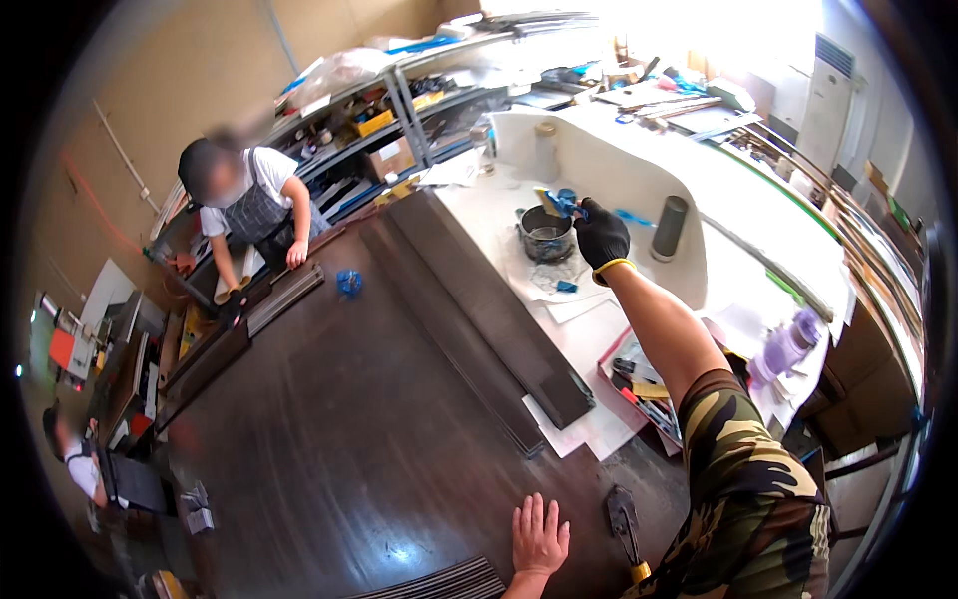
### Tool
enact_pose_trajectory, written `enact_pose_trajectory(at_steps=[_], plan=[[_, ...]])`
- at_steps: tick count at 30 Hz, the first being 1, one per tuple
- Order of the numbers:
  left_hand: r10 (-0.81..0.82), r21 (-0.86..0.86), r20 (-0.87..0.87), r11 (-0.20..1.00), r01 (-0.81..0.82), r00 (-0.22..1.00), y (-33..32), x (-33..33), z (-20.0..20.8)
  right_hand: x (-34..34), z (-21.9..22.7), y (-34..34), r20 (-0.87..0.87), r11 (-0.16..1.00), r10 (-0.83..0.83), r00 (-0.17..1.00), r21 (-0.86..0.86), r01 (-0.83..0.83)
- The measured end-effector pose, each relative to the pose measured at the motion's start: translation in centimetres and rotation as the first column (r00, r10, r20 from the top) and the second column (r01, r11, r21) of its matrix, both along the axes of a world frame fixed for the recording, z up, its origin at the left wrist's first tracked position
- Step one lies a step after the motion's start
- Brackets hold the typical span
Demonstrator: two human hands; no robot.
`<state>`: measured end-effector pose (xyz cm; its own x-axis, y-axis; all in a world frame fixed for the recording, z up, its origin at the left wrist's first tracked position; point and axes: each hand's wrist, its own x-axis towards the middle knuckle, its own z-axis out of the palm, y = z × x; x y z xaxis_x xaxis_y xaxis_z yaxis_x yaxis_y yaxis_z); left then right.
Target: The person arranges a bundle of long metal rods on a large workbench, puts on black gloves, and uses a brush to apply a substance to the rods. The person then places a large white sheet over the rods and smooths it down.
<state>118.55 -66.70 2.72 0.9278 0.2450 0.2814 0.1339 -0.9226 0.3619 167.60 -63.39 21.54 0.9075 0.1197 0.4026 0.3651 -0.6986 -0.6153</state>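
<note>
My right hand (604, 238), in a black glove with a yellow cuff, is closed on a blue tool with a yellowish end (565, 204), perhaps a brush. It holds this over the rim of a dark round pot (547, 238) on a white, paint-marked surface. A small blue piece (567, 287) lies in front of the pot. Bare and palm down, my left hand (540, 539) rests with fingers stretched out on the dark table (329, 439). To its right lies a trowel-like tool (623, 514) with a dark blade and yellow handle.
Long dark panels (489, 299) lie along the table's right side. A tray of small tools (644, 389), a purple bottle (785, 347) and a grey cylinder (670, 229) are at the right. A co-worker (249, 195) handles a strip at the far left; another person (80, 454) is farther left.
</note>
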Motion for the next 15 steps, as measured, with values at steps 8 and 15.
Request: enact_pose_trajectory(at_steps=[8,15], plan=[[0.014,-0.044,-0.097,0.999,-0.018,0.995,-0.1,0.4,2.5,3.5,-6.4,7.7,0.048,0.999,-0.005,0.999,-0.043,0.007],[0.0,-0.106,-0.13,0.994,-0.014,0.992,0.1,0.4,2.4,1.0,-9.5,10.6,-0.238,0.984,0.061,0.969,-0.151,-0.099]])
